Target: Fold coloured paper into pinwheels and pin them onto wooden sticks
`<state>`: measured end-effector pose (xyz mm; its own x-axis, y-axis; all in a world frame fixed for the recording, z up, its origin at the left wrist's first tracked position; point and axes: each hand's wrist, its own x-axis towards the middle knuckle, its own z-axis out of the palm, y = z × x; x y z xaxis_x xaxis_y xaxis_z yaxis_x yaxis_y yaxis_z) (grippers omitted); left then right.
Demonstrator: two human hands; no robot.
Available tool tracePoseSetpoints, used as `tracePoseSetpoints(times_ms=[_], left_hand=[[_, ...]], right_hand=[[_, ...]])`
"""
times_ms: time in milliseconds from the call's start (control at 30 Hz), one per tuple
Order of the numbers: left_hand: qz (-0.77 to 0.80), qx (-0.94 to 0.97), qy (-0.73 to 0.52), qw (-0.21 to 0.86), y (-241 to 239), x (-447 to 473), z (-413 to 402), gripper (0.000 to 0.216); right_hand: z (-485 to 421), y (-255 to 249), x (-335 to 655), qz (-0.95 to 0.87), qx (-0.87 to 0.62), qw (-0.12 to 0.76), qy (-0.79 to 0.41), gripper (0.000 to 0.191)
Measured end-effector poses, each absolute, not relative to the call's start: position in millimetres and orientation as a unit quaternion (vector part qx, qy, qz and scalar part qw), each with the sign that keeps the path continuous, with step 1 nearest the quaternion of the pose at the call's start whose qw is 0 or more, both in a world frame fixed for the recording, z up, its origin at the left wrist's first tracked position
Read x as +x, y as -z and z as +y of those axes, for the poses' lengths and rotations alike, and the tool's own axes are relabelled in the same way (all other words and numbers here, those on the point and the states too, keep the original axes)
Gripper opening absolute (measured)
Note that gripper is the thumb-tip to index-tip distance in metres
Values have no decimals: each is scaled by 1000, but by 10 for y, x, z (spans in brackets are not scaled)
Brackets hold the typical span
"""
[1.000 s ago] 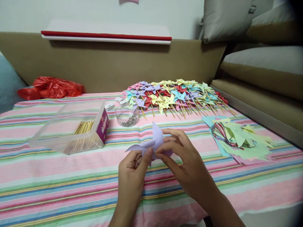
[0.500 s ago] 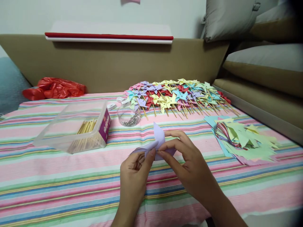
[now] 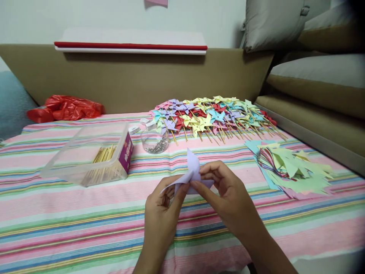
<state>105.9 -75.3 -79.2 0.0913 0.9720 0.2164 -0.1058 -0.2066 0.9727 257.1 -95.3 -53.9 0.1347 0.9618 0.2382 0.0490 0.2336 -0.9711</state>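
Observation:
Both of my hands pinch a lilac paper pinwheel piece [image 3: 192,167] over the striped cloth [image 3: 57,213]. My left hand [image 3: 161,213] holds its folded corners with thumb and fingers closed at the centre. My right hand [image 3: 228,194] grips the same centre from the right, fingers curled around it. One paper flap stands upright between the hands, another sticks out to the left.
A heap of finished coloured pinwheels on sticks [image 3: 213,116] lies at the back. Cut paper squares [image 3: 291,167] sit at the right. A clear box of wooden sticks [image 3: 94,156] and a small jar of pins [image 3: 155,141] stand at the left. A red plastic bag [image 3: 65,107] lies far left.
My hands stayed together on the lilac paper and shifted slightly; the paper's left flap has lifted and the fold at the centre is tighter.

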Motion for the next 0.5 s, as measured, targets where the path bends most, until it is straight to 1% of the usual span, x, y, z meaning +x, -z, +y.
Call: tracePoseSetpoints(times_ms=[67, 167, 233, 300, 367, 500], left_hand=[[394, 545, -547, 498, 786, 1072, -753, 18], [392, 550, -548, 494, 795, 1076, -761, 15], [394, 557, -543, 489, 816, 1070, -770, 14], [398, 566, -533, 487, 842, 1063, -776, 13], [400, 576, -523, 484, 863, 1056, -775, 12], [403, 613, -511, 447, 870, 1045, -761, 12]], right_hand=[[-947, 550, 2564, -502, -464, 597, -421, 26], [-941, 548, 2574, -504, -459, 581, -445, 37], [-940, 538, 2592, -519, -475, 555, -444, 33], [-939, 531, 2608, -532, -493, 527, -443, 22], [-940, 532, 2614, -536, -500, 512, -448, 15], [-945, 560, 2593, -540, -506, 510, -439, 14]])
